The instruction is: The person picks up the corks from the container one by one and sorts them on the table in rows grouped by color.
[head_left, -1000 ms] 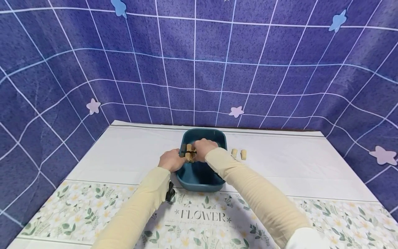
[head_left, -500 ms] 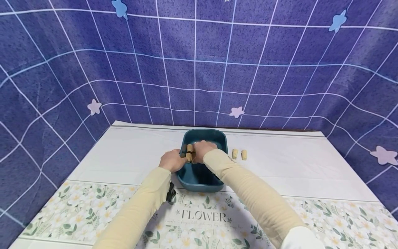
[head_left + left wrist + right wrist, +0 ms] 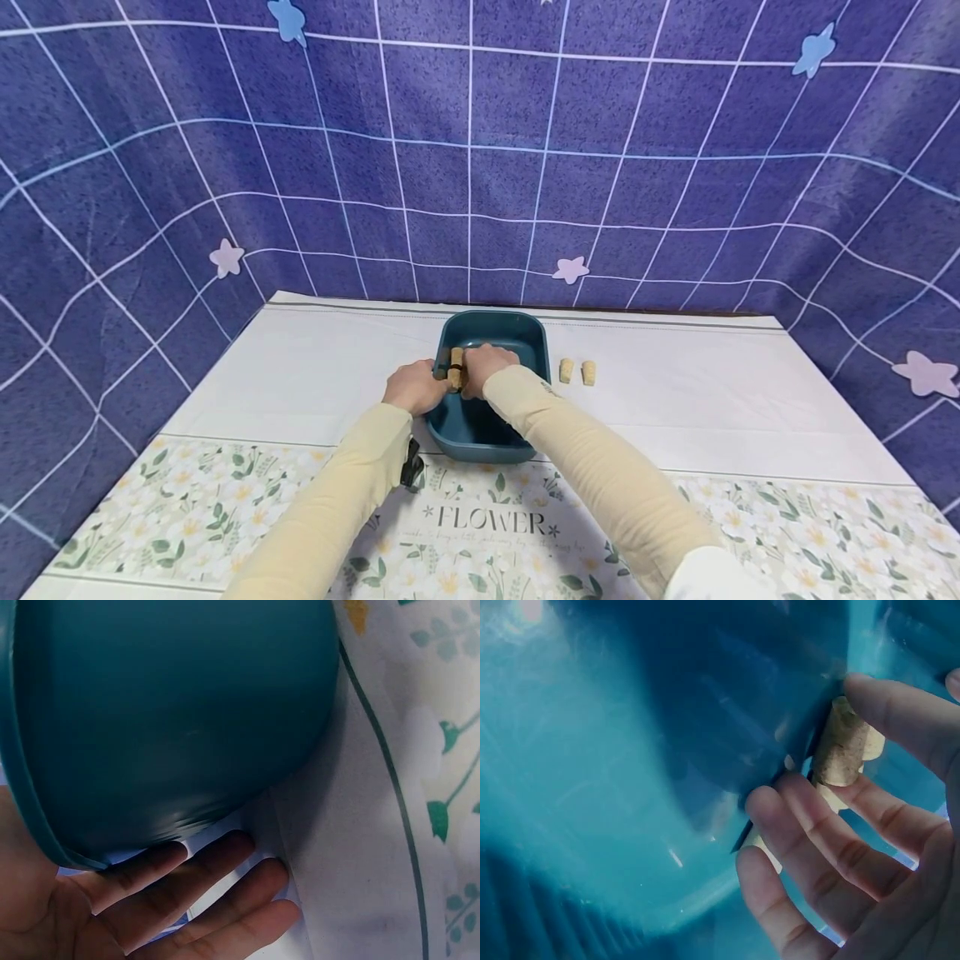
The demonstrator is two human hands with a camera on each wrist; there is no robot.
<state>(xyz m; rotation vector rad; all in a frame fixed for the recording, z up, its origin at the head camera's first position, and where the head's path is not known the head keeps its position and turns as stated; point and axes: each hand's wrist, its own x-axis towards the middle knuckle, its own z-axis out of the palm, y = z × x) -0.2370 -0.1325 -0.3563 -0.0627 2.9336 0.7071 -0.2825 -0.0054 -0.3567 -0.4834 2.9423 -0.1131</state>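
A dark teal basin (image 3: 483, 453) stands at the middle of the table. My left hand (image 3: 415, 388) holds its left side, thumb over the rim; in the left wrist view the fingers (image 3: 217, 862) lie along the outer wall. Several corks (image 3: 457, 357) are lined up inside against the left wall, with a dark band across their middle. My right hand (image 3: 486, 370) reaches into the basin beside them. In the right wrist view it holds a cork (image 3: 841, 746) between thumb and index finger, next to other corks partly hidden by the fingers.
Two more corks, one nearer the basin (image 3: 566, 370) and one farther right (image 3: 588, 372), stand on the white tabletop. A floral cloth (image 3: 480, 542) printed FLOWER covers the front. A blue-purple gridded curtain (image 3: 480, 183) closes the back and sides.
My right hand has shifted slightly down and left inside the basin, closer against the corks. The left hand and the two corks on the table have stayed put.
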